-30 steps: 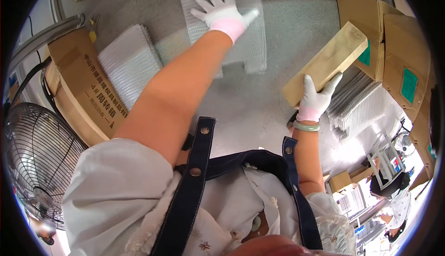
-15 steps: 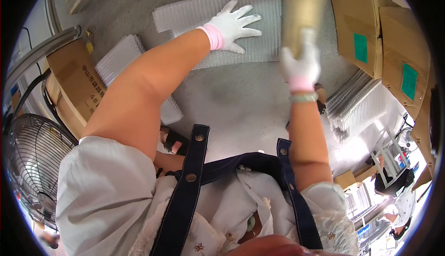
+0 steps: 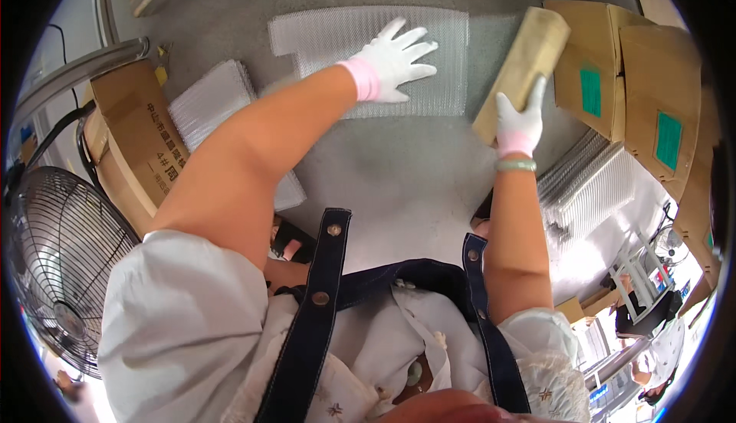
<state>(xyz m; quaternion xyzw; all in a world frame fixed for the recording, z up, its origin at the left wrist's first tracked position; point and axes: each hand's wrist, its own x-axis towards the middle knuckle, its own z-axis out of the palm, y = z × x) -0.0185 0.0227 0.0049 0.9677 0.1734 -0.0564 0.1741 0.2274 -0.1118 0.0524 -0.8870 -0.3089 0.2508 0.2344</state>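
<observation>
My left hand (image 3: 396, 59), in a white glove with a pink cuff, lies with spread fingers on a silvery mesh sheet (image 3: 330, 36). This sheet has a notch at its left end and rests flat on the grey floor. A long, pale wooden block (image 3: 529, 55) is in the grip of my right hand (image 3: 520, 120), gloved the same way. The block slants up and to the right, just right of the sheet. My right thumb and fingers close round its near part; its underside is hidden, so I cannot tell whether it touches the floor.
A stack of mesh sheets (image 3: 586, 185) stands at the right, below cardboard boxes (image 3: 659, 78) with green patches. More mesh sheets (image 3: 211, 101) lie at the left beside a cardboard box (image 3: 142, 132). A black-caged fan (image 3: 65, 270) stands at the left edge.
The wooden block, upright and blurred before, now tilts to the right and sits lower in view. My right hand is still round it. My left hand stays spread on the sheet.
</observation>
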